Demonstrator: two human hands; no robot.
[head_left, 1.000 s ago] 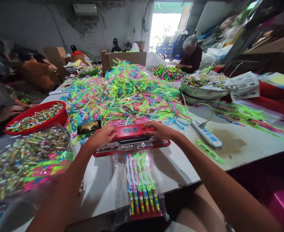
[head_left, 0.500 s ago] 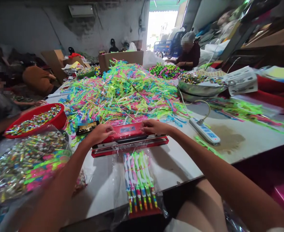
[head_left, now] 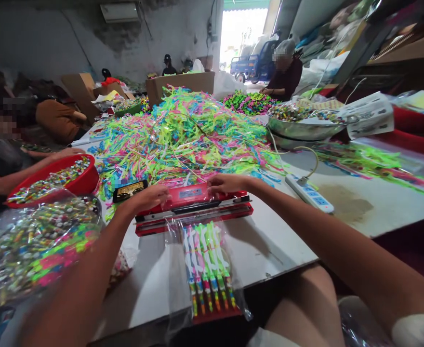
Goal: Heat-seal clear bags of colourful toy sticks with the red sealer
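A red bag sealer (head_left: 190, 195) lies across the white table in front of me. My left hand (head_left: 156, 196) rests on the left part of its top with curled fingers. On the right part, my right hand (head_left: 221, 185) presses down, fingers bent over the lid. The top edge of a clear plastic bag (head_left: 174, 241) reaches the sealer's front. Inside the bag lie several colourful sticks with white, green and pink strips (head_left: 205, 255); its lower end extends over the table's near edge, above a red surface (head_left: 217, 315). The fingertips are partly hidden.
Behind the sealer rises a heap of neon strips (head_left: 193, 125). A phone (head_left: 129, 191), a red basin of beads (head_left: 53, 180) and a clear bag of beads (head_left: 42, 241) are on the left. A power strip (head_left: 309, 193) lies right. Co-workers (head_left: 287, 70) sit around the table.
My right hand has shifted slightly left along the sealer's top. My left hand stays nearly in place, and the bag of sticks has barely moved.
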